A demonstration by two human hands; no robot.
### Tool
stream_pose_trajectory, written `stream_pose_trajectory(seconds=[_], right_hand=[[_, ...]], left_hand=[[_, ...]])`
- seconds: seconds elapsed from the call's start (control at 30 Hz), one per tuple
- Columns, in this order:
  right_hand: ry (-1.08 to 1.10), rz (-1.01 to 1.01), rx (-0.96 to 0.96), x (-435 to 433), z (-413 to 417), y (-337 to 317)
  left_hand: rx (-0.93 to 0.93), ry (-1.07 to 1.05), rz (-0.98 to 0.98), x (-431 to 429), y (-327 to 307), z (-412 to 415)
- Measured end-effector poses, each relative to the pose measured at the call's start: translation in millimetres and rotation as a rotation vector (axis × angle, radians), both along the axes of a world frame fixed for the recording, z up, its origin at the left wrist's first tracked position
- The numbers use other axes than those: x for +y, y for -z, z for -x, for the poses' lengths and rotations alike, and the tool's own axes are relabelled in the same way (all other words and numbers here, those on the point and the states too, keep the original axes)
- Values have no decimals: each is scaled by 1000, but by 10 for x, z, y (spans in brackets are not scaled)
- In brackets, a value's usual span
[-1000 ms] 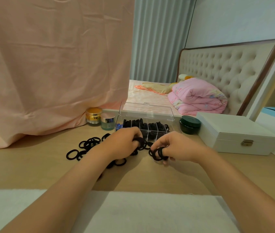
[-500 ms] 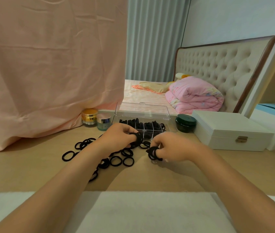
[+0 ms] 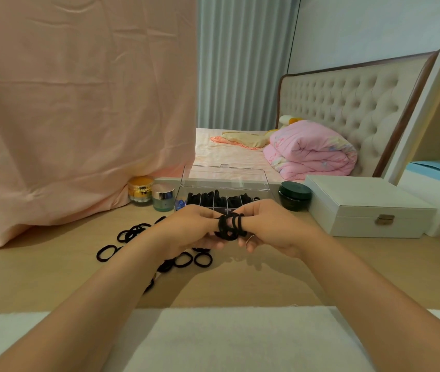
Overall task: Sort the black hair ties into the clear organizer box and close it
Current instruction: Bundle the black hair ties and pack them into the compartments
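Observation:
My left hand (image 3: 189, 229) and my right hand (image 3: 270, 226) meet above the table, both gripping a bunch of black hair ties (image 3: 230, 227) looped over the fingers. Just behind them stands the clear organizer box (image 3: 186, 193), its lid (image 3: 225, 177) raised upright and its compartments holding several black ties. Loose black hair ties (image 3: 133, 233) lie scattered on the wooden table to the left and under my left forearm, with two rings (image 3: 193, 259) just below my left hand.
A gold jar (image 3: 140, 189) and a silver-lidded jar (image 3: 163, 197) stand left of the box, a dark green jar (image 3: 295, 196) to its right. A white jewelry case (image 3: 366, 206) sits at the right. Pink cloth (image 3: 79, 116) hangs at the left. A white towel (image 3: 227, 339) covers the near edge.
Both hands have lifted off the table and come together, and the ties held apart in each hand are now gathered into one bunch between them.

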State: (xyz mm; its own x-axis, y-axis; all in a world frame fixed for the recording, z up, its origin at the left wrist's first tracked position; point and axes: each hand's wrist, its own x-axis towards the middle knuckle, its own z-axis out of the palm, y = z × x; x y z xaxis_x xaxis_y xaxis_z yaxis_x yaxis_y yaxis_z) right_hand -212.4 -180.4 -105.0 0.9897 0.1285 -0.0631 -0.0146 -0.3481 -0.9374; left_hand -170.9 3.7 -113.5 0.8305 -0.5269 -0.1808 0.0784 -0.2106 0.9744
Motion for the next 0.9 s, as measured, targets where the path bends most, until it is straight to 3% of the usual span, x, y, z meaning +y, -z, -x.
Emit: stream_pose_trajectory(seconds=[0.17, 0.37, 0.57, 0.9], right_hand=[[157, 206, -100, 44, 8, 9], [125, 475, -226, 108, 24, 7], [-15, 279, -71, -9, 41, -51], [15, -22, 53, -117, 21, -49]], left_hand=[[187, 93, 222, 60, -34, 3], [64, 19, 100, 16, 31, -5], [46, 20, 84, 61, 49, -19], [-18, -40, 134, 39, 14, 7]])
